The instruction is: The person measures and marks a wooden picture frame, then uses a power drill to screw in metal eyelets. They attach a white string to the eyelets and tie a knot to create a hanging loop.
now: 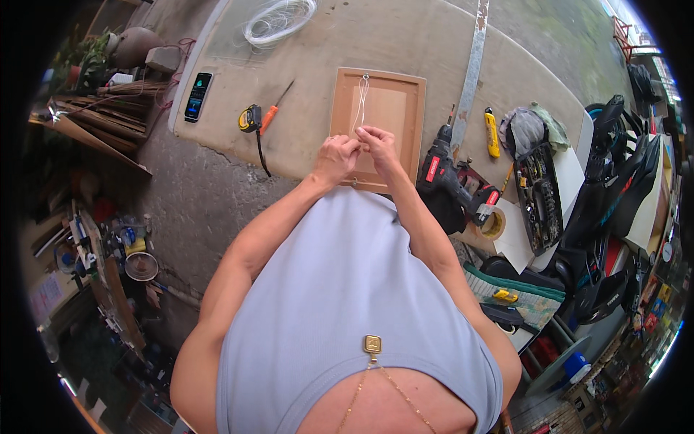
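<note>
A shallow wooden frame (pixel 415 119) with a flat back panel lies on the table in front of me. White cord (pixel 362 100) hangs in a narrow loop from a small metal ring (pixel 366 77) at the frame's far edge and runs down to my fingers. My left hand (pixel 335 157) is closed over the panel, its fingertips gripping the cord. Close beside it, my right hand (pixel 379 145) pinches the cord between thumb and finger. Another small metal fitting (pixel 354 184) shows at the near edge, just below my hands.
Left on the table (pixel 238 160) are a phone (pixel 198 97), a tape measure (pixel 249 118) and an orange screwdriver (pixel 269 118). A coil of clear line (pixel 279 22) lies behind. To the right sit a cordless drill (pixel 439 165), a yellow utility knife (pixel 492 132), a metal strip (pixel 473 65) and an open case (pixel 539 195).
</note>
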Demonstrator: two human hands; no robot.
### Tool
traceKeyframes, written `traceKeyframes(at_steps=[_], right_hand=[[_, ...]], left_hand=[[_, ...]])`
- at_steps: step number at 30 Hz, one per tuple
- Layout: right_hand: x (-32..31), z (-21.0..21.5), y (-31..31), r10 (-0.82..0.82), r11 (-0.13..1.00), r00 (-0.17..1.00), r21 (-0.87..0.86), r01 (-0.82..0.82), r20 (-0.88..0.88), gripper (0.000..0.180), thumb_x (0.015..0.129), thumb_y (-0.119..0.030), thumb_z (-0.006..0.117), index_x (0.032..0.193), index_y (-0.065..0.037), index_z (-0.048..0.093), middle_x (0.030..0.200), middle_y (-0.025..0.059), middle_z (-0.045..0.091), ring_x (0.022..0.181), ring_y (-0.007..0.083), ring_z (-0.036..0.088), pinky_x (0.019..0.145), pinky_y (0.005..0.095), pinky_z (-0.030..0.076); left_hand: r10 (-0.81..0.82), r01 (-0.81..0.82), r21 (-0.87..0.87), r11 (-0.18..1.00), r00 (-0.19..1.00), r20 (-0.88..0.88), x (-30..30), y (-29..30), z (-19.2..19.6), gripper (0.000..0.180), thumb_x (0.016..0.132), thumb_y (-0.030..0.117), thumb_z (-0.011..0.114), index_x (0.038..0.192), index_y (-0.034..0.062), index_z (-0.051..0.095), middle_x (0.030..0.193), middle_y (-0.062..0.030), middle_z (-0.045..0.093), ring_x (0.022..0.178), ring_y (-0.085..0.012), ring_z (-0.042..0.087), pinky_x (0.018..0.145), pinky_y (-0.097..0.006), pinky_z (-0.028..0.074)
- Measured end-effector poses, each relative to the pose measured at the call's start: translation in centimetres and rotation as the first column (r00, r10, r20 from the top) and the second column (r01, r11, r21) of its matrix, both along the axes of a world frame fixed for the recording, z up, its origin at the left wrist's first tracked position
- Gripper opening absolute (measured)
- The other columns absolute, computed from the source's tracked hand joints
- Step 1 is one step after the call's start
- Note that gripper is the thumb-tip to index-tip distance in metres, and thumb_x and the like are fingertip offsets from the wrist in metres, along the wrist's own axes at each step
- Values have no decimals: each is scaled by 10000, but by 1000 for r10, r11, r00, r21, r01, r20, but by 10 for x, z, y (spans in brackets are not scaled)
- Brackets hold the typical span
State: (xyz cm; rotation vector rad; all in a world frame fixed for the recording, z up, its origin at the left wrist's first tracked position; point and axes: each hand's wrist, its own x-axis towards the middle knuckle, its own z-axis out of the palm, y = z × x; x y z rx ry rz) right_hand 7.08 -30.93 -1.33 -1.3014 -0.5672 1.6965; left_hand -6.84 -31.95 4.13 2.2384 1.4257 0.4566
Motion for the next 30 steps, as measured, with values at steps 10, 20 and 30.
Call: traceKeyframes(at_steps=[10,20,30], right_hand=[[-11,16,1,-20,997,1000,71,21,-7,207,820,-168,666,866,34,663,708,38,623,602,81,521,533,220,394],[-2,-3,5,31,1000,977,0,-31,-212,174,824,-124,652,889,38,658,708,25,609,597,67,477,542,212,385],[19,24,4,-357,885,932,297,358,-58,282,708,94,549,961,17,648,793,71,643,735,130,600,718,243,485]], left_hand=[[1,-47,242,969,983,186,-3,8,1,55,745,82,642,791,73,613,768,-65,621,746,-228,609,677,-357,445],[428,-227,-408,884,744,513,7,15,2,259,818,31,608,1021,37,447,733,-86,649,659,-162,650,599,-276,520],[579,-213,-596,774,618,531,-9,19,-31,428,760,-2,602,1062,64,306,679,-75,617,596,-118,616,542,-242,497]])
